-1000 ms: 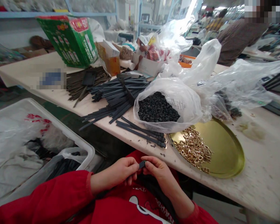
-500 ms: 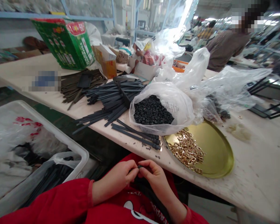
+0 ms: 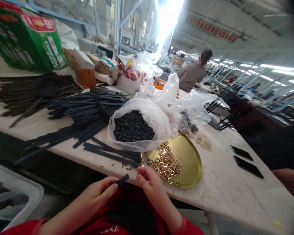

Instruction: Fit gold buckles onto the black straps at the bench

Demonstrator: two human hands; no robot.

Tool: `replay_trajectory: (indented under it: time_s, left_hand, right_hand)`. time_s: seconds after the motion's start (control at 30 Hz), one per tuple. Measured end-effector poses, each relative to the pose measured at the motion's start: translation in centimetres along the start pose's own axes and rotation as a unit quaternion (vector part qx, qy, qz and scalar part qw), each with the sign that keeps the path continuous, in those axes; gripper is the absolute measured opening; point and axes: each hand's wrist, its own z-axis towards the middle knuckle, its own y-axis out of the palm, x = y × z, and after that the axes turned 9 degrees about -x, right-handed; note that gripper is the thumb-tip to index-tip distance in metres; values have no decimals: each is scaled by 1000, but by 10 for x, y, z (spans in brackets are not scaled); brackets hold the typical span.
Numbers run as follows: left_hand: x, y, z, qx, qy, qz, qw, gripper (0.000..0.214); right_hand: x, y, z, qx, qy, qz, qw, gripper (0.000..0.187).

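Note:
My left hand (image 3: 99, 194) is closed on a black strap (image 3: 123, 179), pinched between thumb and fingers; its flat end sticks out to the right. My right hand (image 3: 150, 184) is just right of that end, apart from it, at the table's front edge. Its fingers are loosely bent with the tips slightly apart, and nothing shows in them. Beyond it lie a few black straps (image 3: 110, 156) with gold buckles at their ends. A gold tray (image 3: 189, 163) carries a heap of gold buckles (image 3: 168, 164). Small black loops (image 3: 133, 127) fill a clear plastic bag (image 3: 160, 119).
Bundles of black straps (image 3: 88, 107) and brown straps (image 3: 22, 94) spread over the table's left. Behind stand a green carton (image 3: 26, 42) and crumpled plastic bags (image 3: 191, 104). Two phones (image 3: 247, 166) lie at right, near another person's hand (image 3: 289, 176). A white bin (image 3: 36, 192) stands lower left.
My hands have separated; the right has let go of the strap's end and the left keeps it. The view has turned right, bringing the phones and another person's hand into sight.

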Motion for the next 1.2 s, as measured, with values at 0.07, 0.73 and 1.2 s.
replay_trajectory:
  time_s: [0.07, 0.73, 1.2]
  left_hand:
    - [5, -5, 4, 22, 6, 0, 1000, 38]
    - [-4, 16, 13, -3, -30, 19, 999, 21]
    - [2, 28, 6, 9, -28, 57, 998, 19]
  right_hand:
    - [-4, -44, 16, 77, 15, -300, 951, 14]
    - [-4, -147, 90, -71, 145, -529, 833, 19]
    - [-5, -153, 90, -119, 202, -575, 784, 24]
